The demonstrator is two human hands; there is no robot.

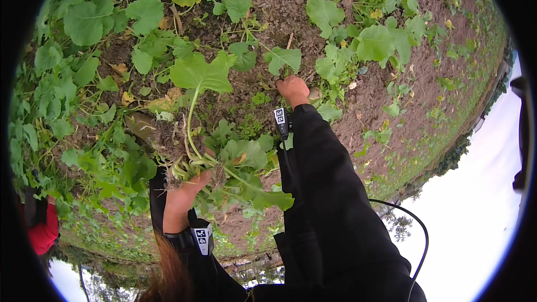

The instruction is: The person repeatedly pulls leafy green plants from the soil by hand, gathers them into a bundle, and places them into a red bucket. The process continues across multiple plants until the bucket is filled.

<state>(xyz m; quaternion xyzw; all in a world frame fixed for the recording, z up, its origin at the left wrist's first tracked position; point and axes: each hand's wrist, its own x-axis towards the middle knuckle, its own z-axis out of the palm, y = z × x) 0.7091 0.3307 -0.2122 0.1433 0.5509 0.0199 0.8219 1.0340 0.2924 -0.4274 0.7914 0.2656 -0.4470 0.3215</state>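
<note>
My left hand (184,197) grips a bunch of uprooted leafy green plants (197,163), with the thumb across their pale stems. Soil clings to the exposed roots (168,138), and one broad leaf (203,74) rises above the bunch. Down at the soil, my right hand (293,89) is closed at the base of a small leafy plant (284,59); its fingertips are mostly hidden. Each wrist carries a black device with a printed label, the left one (202,237) on a strap and the right one (281,122) beside the sleeve.
Dense brassica-like plants (88,21) cover the left side. More plants (373,44) grow right of my right hand. Brown soil (277,4) shows between them. A shoe (140,126) is partly visible behind the roots. A black cable (421,235) loops beside my right sleeve. Another person's red sleeve (44,230) appears at far left.
</note>
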